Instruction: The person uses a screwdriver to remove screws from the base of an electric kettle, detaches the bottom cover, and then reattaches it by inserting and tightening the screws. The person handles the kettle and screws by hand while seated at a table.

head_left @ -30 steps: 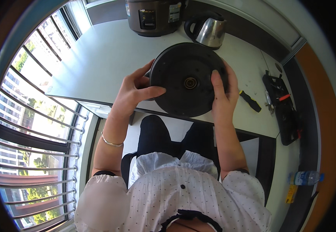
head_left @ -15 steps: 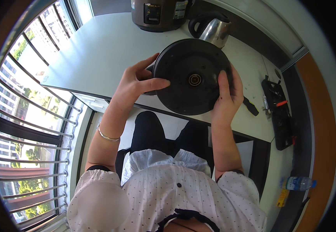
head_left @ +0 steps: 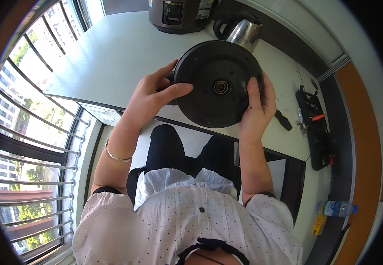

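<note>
I hold a round black kettle base point(head_left: 209, 108) up above the table's front edge, its broad face turned toward me. A coupling with brass-coloured rings sits in its middle, and small holes dot the face. My left hand point(head_left: 156, 90) grips the left rim, the thumb lying on the face and the fingers behind. On the opposite rim my right hand point(head_left: 260, 104) is closed the same way, thumb in front. A dark part shows behind the disc by my left fingers; its shape is mostly hidden. Just beyond the disc stands a silver kettle point(head_left: 245, 35) with a black handle.
A brown electric cooker point(head_left: 187, 24) stands at the back of the white table point(head_left: 112, 57). To the right lie a black-and-yellow screwdriver handle point(head_left: 283, 120) and a black tool case point(head_left: 319, 145) with an orange-handled tool. Nearer are a water bottle point(head_left: 335, 208) and a yellow packet point(head_left: 318, 224). Barred windows are at left.
The kettle base has shifted very slightly up and left in view, with its face tilted a little. Both hands keep the same hold.
</note>
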Demonstrator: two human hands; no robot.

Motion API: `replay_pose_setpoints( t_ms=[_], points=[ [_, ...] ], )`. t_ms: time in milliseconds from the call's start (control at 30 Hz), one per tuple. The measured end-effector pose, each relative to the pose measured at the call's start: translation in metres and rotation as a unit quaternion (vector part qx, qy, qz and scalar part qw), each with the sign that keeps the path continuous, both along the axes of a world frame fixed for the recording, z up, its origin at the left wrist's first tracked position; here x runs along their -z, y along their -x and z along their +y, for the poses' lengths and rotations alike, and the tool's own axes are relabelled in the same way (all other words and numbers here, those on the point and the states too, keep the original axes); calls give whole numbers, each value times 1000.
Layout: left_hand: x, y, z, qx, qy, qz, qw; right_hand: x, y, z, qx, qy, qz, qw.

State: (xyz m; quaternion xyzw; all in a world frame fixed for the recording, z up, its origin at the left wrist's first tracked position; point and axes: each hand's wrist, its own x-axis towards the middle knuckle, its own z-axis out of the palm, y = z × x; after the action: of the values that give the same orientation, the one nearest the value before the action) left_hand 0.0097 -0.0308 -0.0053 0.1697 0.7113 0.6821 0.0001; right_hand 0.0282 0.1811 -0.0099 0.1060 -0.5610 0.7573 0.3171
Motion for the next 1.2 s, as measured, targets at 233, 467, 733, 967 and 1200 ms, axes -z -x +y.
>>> replay_pose_setpoints(
  t_ms=[233, 467, 733, 967, 1200],
  points=[
    [3, -5, 6, -11, 8, 7, 1000, -1, 2, 1, 3, 2, 3, 1000],
    [5, -3, 6, -6, 30, 37, 999, 0, 4, 1, -1, 0, 6, 1000],
    [-1, -6, 9, 8, -4, 21, 1000, 3, 3, 3, 14, -1, 0, 1000],
    [-7, -9, 10, 22, -29, 1, 999, 5, 0, 5, 12, -20, 10, 1000],
    [-18, -9, 13, 14, 10, -4, 1000, 5, 1, 7, 6, -11, 16, 1000]
  ],
)
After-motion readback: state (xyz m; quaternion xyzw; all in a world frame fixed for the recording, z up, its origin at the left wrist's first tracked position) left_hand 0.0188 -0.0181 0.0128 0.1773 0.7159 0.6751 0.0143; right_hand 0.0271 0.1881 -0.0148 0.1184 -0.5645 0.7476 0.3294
